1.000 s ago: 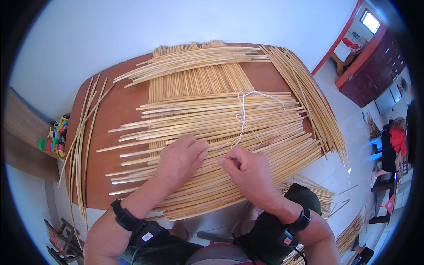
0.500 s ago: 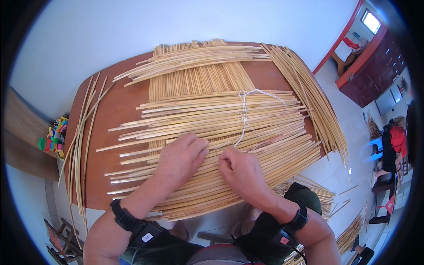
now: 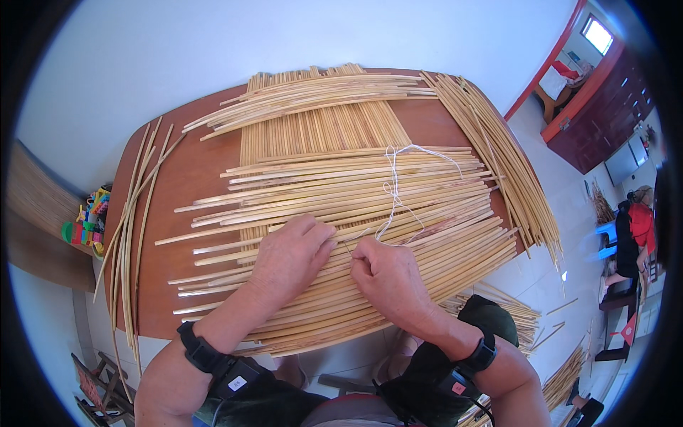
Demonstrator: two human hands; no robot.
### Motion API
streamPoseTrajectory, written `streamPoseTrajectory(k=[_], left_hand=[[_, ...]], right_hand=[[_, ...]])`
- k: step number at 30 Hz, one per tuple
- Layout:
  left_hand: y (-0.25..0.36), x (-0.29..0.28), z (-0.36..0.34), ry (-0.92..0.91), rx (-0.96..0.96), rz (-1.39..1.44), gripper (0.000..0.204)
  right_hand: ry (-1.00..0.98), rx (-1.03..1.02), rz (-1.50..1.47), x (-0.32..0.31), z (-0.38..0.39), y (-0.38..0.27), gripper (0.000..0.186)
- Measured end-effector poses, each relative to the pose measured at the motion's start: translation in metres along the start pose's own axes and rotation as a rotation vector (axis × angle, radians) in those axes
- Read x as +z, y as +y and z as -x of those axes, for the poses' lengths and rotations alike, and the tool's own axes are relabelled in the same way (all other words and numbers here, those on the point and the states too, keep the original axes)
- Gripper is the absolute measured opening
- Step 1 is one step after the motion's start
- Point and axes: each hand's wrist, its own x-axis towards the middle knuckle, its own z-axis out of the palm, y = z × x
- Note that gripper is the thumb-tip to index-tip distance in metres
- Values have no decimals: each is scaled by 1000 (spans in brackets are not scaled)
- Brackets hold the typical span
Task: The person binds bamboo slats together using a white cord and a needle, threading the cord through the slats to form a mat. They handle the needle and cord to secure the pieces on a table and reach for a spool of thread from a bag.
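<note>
Pale yellow stalks (image 3: 427, 274) lie side by side in a broad row across the near half of the table. My left hand (image 3: 288, 257) rests on them at mid-row, fingers curled and thumb closed against a stalk (image 3: 350, 231). Just to its right, my right hand (image 3: 388, 274) is in a pinch low over the stalks. A thin, dark, needle-like piece (image 3: 347, 248) shows at its fingertips; the rest is hidden by the fingers. White string (image 3: 393, 188) runs from beside the right hand, lying in loose loops over the stalks farther back.
Behind lies a mat of lengthwise stalks (image 3: 320, 128) with a loose bundle (image 3: 306, 96) across it. More stalks stand at the brown table's (image 3: 178, 185) left (image 3: 131, 213) and right (image 3: 498, 156) sides. Coloured toy blocks (image 3: 89, 224) sit left; a person in red (image 3: 640, 228) is far right.
My right hand has shifted very slightly, and the thin dark piece at its fingertips shows more clearly. The left hand stays in place.
</note>
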Motion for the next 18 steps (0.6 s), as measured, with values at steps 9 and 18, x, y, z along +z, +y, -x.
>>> streamPoseTrajectory(k=[9,18], left_hand=[[0,0,-1,8,3,21,19],[-2,1,-2,8,-6,26,17]], right_hand=[[27,-26,-9,3,0,2,12],[17,-14,-41,4,-2,3,12]])
